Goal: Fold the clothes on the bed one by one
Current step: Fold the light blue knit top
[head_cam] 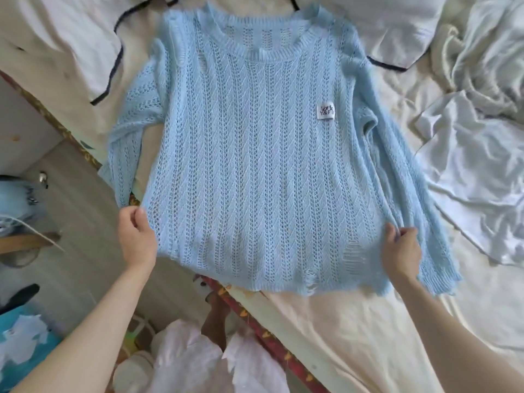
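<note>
Lying flat at the frame's centre on the bed (340, 336), the blue knit sweater (249, 165) overhangs the bed's edge at lower left. The left hand (137, 236) pinches its lower-left side and the right hand (401, 251) its lower-right side. Rumpled white clothes (476, 154) crowd the right; bare sheet lies lower right.

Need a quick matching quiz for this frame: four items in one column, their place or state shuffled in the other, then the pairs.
Items:
1. blue sweater
2. white label
3. left hand
4. pale crumpled clothes

States:
A. pinching the sweater's lower side edge nearest the floor
B. spread flat, front up, on the bed
C. heaped at the right of the bed
D. sewn on the sweater's chest

Pairs: 1-B, 2-D, 3-A, 4-C
</note>
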The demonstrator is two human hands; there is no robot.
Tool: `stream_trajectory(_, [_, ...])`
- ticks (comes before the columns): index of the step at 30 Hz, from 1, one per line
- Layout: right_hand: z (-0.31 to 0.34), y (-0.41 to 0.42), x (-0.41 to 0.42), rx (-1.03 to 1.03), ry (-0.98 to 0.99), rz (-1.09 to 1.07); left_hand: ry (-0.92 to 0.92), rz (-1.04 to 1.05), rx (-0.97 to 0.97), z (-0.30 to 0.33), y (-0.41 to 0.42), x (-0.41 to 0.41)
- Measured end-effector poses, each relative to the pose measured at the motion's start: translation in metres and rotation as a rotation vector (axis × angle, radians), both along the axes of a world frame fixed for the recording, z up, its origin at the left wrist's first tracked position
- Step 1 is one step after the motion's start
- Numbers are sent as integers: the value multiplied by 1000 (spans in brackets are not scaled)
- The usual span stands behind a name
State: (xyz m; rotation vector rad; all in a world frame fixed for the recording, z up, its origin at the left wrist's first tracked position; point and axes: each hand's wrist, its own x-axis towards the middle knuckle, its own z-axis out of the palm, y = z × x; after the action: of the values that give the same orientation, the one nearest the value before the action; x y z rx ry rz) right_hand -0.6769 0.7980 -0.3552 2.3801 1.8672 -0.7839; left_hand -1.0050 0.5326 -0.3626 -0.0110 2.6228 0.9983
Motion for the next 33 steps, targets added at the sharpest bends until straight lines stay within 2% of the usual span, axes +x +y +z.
stream_trajectory(3, [-4,-1,5,-101,-4,13,-85,-36,6,1,7,3])
stream_trajectory(8, [-10,-12,13,-204,100,67,-518,-146,-15,-12,-2,14])
stream_trajectory(10, [-7,-19,17,-178,76,62,-580,-174,-69,-17,-13,21])
stream_trajectory(15, [2,-32,35,-59,47,18,-496,-129,-113,-1,-30,44])
stream_trajectory(22, [11,-46,53,-93,-99,122,-155,-69,-124,18,-50,69])
stream_trajectory(25, [5,-45,46,-68,-118,207,-182,-139,-148,11,-56,73])
stream_trajectory(29, [4,-46,21,63,-129,377,-219,-188,-145,2,-55,61])
stream_trajectory(33, [2,-54,-24,93,-58,582,-277,-238,-184,1,-44,38])
